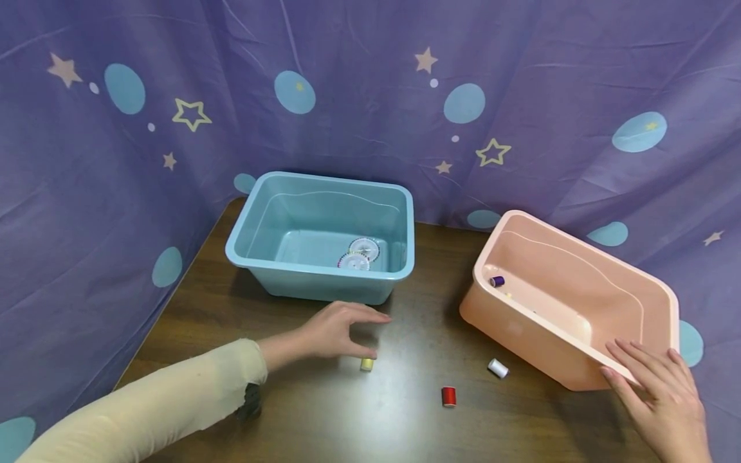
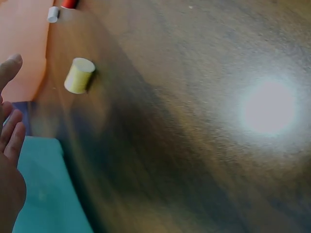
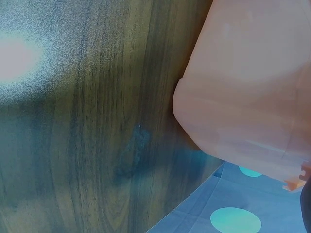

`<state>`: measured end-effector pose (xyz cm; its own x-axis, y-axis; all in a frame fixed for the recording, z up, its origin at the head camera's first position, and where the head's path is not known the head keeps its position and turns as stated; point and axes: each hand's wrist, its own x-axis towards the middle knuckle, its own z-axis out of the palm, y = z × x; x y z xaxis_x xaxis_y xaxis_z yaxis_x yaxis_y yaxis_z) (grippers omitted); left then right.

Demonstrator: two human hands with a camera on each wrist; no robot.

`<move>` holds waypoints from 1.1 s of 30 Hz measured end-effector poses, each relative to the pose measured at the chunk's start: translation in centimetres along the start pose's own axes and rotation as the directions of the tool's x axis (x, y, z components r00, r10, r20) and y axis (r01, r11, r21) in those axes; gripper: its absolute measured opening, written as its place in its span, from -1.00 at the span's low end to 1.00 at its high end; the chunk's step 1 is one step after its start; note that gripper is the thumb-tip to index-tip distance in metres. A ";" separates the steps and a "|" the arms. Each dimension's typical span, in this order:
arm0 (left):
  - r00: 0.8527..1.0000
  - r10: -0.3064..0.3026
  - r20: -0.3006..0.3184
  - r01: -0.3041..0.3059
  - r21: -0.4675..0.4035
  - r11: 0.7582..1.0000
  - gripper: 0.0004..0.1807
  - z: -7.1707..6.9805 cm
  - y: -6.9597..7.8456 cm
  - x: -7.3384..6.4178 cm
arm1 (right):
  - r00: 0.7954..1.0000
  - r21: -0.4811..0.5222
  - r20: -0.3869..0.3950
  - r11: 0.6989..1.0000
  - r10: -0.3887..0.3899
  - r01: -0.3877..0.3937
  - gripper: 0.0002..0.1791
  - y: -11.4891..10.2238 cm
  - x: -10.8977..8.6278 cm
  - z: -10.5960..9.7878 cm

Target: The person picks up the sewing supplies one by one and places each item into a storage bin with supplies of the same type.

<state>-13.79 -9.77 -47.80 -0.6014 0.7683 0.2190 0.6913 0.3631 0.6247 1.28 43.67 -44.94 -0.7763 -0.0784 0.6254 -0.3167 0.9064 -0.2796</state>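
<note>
In the head view my left hand is over the table in front of the blue bin, thumb and fingers spread apart. Below its thumb tip stands a yellow thread spool; the left wrist view shows this yellow spool apart from the fingers. My right hand lies at the near right corner of the pink bin, its fingers extended over the rim; how firmly it touches cannot be told. A red spool and a white spool lie on the table between the hands.
At the back left stands the blue bin, with two round pin wheels inside. A purple spool and a small yellowish thing lie in the pink bin. A purple curtain hangs behind the brown table.
</note>
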 end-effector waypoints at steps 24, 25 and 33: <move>0.995 -0.091 0.035 0.093 -0.064 0.994 -0.40 3.4 -2.9 -2.2 | 1.000 0.001 0.005 1.000 0.010 -0.010 -0.19 -0.2 0.1 0.0; 0.995 -0.089 0.035 0.092 -0.068 0.993 -0.41 3.5 -2.9 -2.2 | 1.000 0.001 0.007 1.000 0.012 -0.012 -0.19 -0.3 0.1 -0.1; 0.993 -0.100 0.059 0.106 -0.110 0.988 -0.53 4.2 -2.9 -2.5 | 1.000 -0.004 0.016 1.000 0.014 -0.013 -0.19 -0.3 0.2 -0.1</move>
<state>-12.60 -10.46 -53.31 -0.6424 0.7583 0.1108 0.5757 0.3821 0.7229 1.31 43.45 -44.69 -0.7894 -0.0729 0.6096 -0.3038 0.9092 -0.2847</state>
